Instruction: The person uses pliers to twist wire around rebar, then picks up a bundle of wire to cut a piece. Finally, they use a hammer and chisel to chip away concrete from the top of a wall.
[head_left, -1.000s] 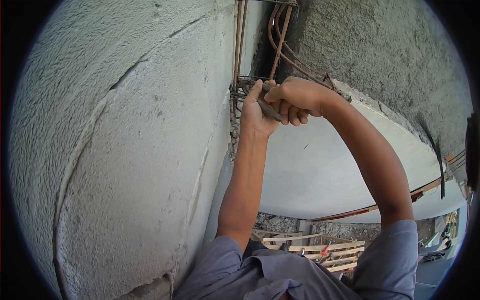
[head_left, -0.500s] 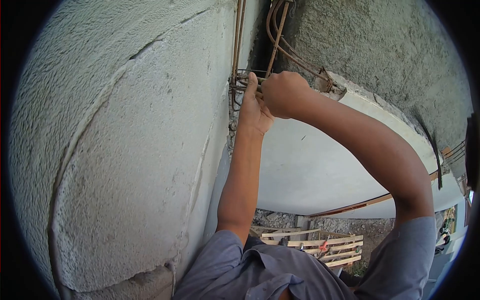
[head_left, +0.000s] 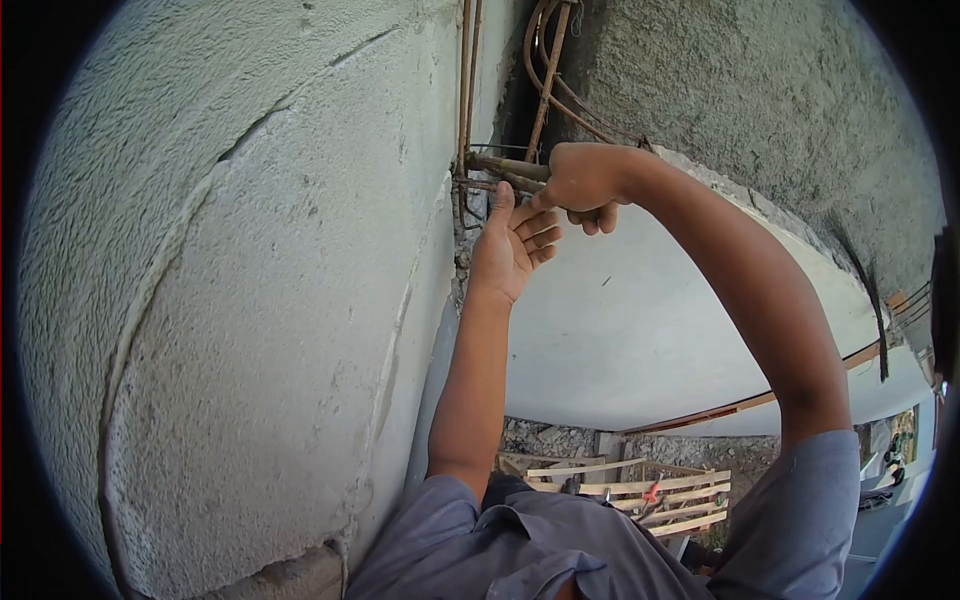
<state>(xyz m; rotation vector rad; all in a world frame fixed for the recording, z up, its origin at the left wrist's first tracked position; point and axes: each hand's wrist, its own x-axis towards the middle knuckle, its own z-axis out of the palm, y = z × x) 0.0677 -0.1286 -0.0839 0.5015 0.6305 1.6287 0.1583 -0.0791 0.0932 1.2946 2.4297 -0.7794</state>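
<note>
My right hand is closed on the handle ends of what look like tying pincers. The tool's handles point left, and its head lies among the rusty steel bars in the corner by the wall; the jaws are hard to make out. Just below, my left hand is palm up with thumb raised and fingers apart, its fingertips close to the right hand. Around the tool, thin bars and wire cross the upright bars.
A rough plastered wall fills the left side. To the right a smooth white concrete surface curves below a rough grey wall. Bent bars hang above. Dark wire strands hang at right. Below lies a wooden slatted platform.
My left hand has lowered slightly and its fingers have spread. My right hand has shifted a little right and loosened some fingers, so the tool's handles show more.
</note>
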